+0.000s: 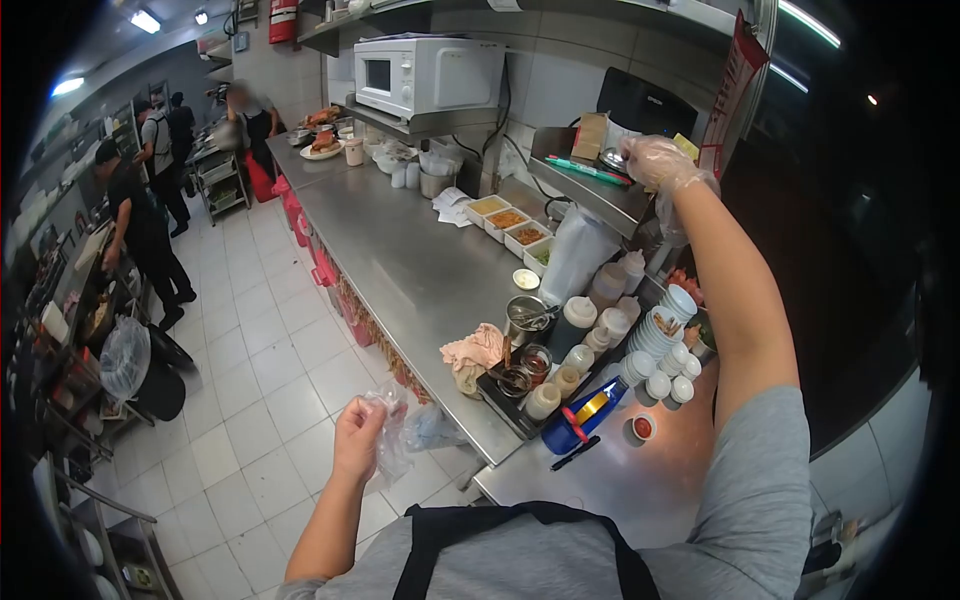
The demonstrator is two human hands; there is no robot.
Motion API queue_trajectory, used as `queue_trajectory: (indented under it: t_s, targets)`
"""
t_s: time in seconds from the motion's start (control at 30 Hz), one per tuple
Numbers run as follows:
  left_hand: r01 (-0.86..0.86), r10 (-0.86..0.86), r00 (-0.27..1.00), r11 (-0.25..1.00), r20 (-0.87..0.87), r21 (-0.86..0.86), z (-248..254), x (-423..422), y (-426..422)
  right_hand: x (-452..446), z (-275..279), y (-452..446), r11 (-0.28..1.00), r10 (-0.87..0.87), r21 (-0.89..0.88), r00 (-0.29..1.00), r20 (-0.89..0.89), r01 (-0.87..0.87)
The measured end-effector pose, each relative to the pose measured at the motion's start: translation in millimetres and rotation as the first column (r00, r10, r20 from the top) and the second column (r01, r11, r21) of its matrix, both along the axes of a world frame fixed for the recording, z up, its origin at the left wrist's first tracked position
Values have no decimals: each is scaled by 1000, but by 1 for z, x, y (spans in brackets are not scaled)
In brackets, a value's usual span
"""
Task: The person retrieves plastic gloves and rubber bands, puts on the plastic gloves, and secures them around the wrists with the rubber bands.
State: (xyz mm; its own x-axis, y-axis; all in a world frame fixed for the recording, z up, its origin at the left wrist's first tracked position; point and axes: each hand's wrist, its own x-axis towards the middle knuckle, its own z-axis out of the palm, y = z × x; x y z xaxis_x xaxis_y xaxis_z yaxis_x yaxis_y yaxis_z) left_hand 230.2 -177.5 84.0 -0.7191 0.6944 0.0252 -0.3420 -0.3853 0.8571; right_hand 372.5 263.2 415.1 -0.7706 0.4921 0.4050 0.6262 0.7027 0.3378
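My left hand (358,432) is closed in a pinch on a crumpled clear plastic glove (393,440), which hangs from the fingers beside the counter edge. My right hand (660,165), in a loose clear plastic glove, reaches up to the small shelf (610,197). Its fingers, apart from one another and partly blurred by the plastic, are over a round silver desk bell (612,158); I cannot tell whether they touch it. Beside the bell lie green and teal markers (588,171) and a brown cardboard piece (590,135).
Sauce bottles (580,312), stacked cups (655,335), a blue tape dispenser (583,415) and a cloth (475,348) crowd the counter (375,235). White food tubs (507,220) line the wall below a microwave (430,75). Several people (140,215) stand along the aisle.
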Motion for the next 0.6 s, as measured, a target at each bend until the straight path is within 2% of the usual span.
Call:
queue_trajectory:
  t_s: [0.1, 0.17, 0.2, 0.27, 0.3, 0.37, 0.4, 0.43, 0.47, 0.5, 0.53, 0.6]
  targets:
    - [76, -75, 986, 997, -150, 1, 24, 8, 11, 2, -1, 8, 997, 19, 83, 966, -256, 2]
    - [66, -77, 920, 997, -384, -40, 18, 5, 22, 9, 1, -20, 991, -17, 117, 927, -376, 66]
    - [56, -79, 867, 997, -492, -62, 19, 5, 27, 12, 1, -24, 977, 110, 214, 888, -446, -13]
    - [-73, -52, 743, 985, -667, -158, 30, 10, 34, 17, -2, -30, 899, 365, 415, 763, -533, -140]
    - [-144, -51, 667, 970, -743, -196, 39, 14, 39, 20, -3, -55, 874, 444, 451, 672, -592, -180]
    - [-91, -66, 743, 976, -666, -199, 61, 28, 50, 23, -16, -97, 792, 589, 394, 414, -694, -466]
    - [-65, -75, 776, 978, -626, -199, 74, 36, 55, 27, -35, -112, 674, 540, 181, 311, -782, -716]
    - [-97, -59, 709, 979, -703, -179, 88, 46, 60, 26, -61, -128, 493, 569, 157, 181, -802, -855]
    - [-125, -43, 634, 980, -772, -158, 102, 57, 66, 33, -82, -167, 275, 395, -42, 152, -906, -960]
    - [-152, -28, 552, 979, -834, -133, 113, 67, 71, 42, -103, -188, 138, 314, -154, 191, -930, -978]
    - [-171, 27, 450, 984, -893, -56, 120, 77, 77, 49, -126, -207, -179, 122, -217, 197, -973, -960]
    - [-181, 141, 233, 979, -962, 99, 129, 93, 85, 62, -154, -233, -234, -129, -260, 295, -947, -937]
